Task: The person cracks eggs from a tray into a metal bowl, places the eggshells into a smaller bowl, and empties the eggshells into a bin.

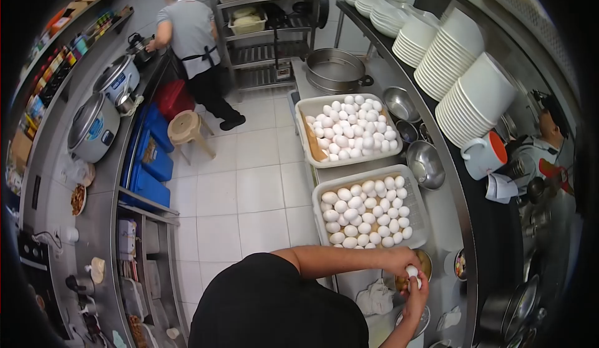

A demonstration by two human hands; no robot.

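Both hands meet low over the steel counter, just below the nearer white plastic tray of eggs [409, 182]. The left hand [399, 262] and right hand [417, 295] close together around one small white egg [412, 272], fingers cupping it from above and below. It looks light, smooth and brittle, likely slippery if wet; best gripped gently around its middle with fingertips, never squeezed.
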